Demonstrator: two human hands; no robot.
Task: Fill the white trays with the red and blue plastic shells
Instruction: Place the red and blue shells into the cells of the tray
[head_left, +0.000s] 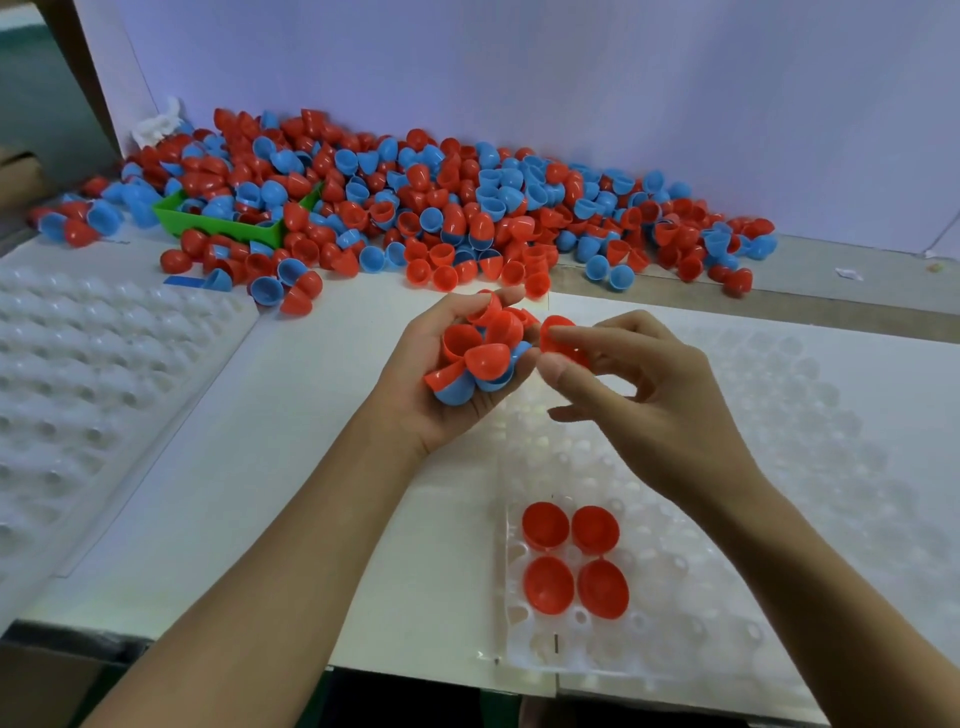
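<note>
The left hand (441, 384) cups a bunch of red and blue shells (480, 353), the right hand (639, 395) pinches one red shell (558, 335) above the white tray (727, 597) (four red shells (574, 558) sit in it).

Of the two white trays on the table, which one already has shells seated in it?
The right tray, under the right hand: four red shells sit in its near-left corner. The left tray shows none.
</note>
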